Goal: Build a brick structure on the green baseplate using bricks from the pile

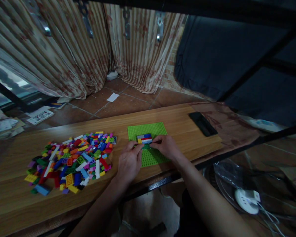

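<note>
1. 2 hands at work over the green baseplate (148,127), which lies on the wooden table (172,115). Between them: the multicoloured brick block (144,138), grey and blue on top, yellow, red and white along the side facing you. Dark green piece (146,146) just on your side of it.

2. Your left hand (130,161): fingers curled nearly closed, tips at the block's near left corner. Your right hand (165,144): thumb and forefinger drawn close together, tips at the near right corner. Cannot tell whether either has a firm pinch, or on which piece; the fingertips cover the contact.

3. Block sits over the plate; whether its studs are seated is hidden. Best check the near edge for a gap before you press.

4. Judgement: square the pieces against the stud rows first, then press straight down, evenly at the 2 ends. Pushing at 1 end alone could tip the far end up.

5. Suggest bracing your wrists low; small bricks likely shift under a sideways nudge.

6. Loose brick pile (71,161) lies left of the plate, well clear of your right forearm. Mind your left elbow.
</note>
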A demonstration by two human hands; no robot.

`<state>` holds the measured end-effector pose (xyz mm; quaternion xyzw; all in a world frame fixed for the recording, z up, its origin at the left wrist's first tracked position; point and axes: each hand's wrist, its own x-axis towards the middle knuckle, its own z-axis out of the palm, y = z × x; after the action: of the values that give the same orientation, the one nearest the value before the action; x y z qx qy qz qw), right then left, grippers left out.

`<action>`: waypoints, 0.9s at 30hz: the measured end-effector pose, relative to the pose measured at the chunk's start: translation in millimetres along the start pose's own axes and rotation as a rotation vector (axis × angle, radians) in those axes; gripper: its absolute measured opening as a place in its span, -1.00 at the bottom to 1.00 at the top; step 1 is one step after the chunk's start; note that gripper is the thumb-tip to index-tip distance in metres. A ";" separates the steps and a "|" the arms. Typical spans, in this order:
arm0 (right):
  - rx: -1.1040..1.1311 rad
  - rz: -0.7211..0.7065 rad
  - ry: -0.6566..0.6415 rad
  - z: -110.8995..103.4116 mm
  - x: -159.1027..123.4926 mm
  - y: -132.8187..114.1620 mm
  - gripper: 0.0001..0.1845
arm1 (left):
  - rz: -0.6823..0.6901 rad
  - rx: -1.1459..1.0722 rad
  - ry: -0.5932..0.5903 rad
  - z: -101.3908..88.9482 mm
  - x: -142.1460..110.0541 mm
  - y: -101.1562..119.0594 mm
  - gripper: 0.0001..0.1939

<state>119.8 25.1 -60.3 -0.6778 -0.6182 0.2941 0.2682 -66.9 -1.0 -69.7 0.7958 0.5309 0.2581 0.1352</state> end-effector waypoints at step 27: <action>-0.118 0.050 -0.052 -0.6 8.7 -2.9 -0.85 | 0.038 0.335 -0.043 8.0 -8.6 9.2 -0.64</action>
<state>118.8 34.0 -58.5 -0.6997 -0.6243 0.2812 0.2041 -58.0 -12.0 -74.1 0.8225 0.5482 0.1512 0.0070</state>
